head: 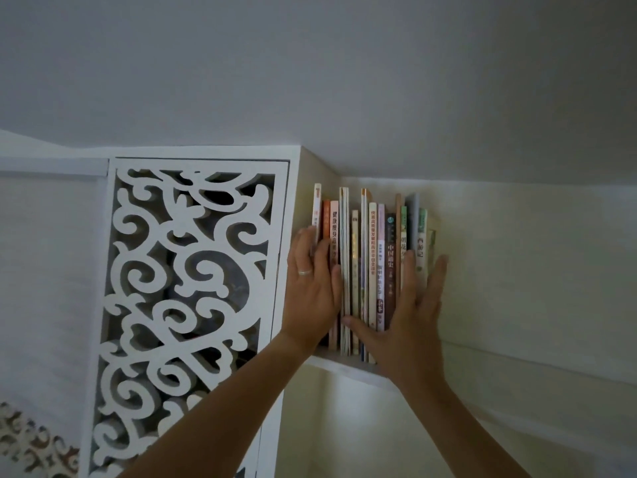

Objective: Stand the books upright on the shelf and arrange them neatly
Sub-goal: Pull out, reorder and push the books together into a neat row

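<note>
A home interior: white fretwork cabinet panel point(186, 270), wall-mounted bookshelf point(344, 365), plain painted wall point(344, 81).

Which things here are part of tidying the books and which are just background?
Part of the job: row of books, shelf, left hand and right hand pressing flat against the spines.

Background: carved white panel, wall, ring.

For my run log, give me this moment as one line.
stage: squaring up row | books: upright on shelf | left hand: flat on left spines | right hand: flat on right spines | nothing gripped
</note>
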